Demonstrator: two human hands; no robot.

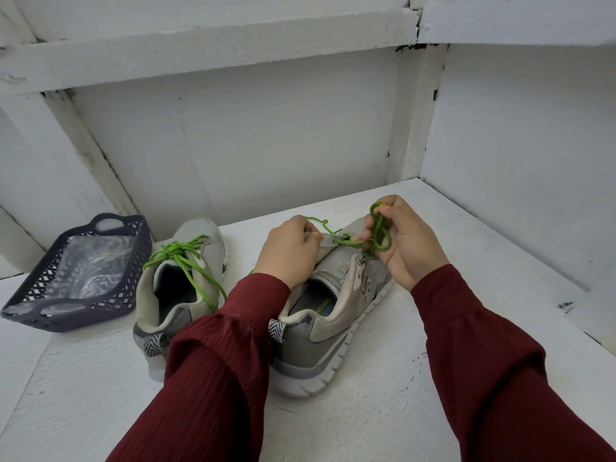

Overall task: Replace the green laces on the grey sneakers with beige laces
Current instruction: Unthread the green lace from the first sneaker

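Head view
Left hand [289, 251]: fingers [315, 237] curled, pinching the tongue of the near sneaker [333, 315].
Right hand [411, 243]: curled round gathered loops of green lace [380, 230].
Near sneaker: under both sets of fingers, on the white surface [433, 378]; long axis runs heel near, toe away and slightly right.
Second sneaker [181, 288]: left of the fingers, tied lace [176, 253] on top, toe away.
Basket [23, 308]: far left of the fingers.

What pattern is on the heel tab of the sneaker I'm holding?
Black-and-white zigzag stripes on the heel tab, clearest in the head view.
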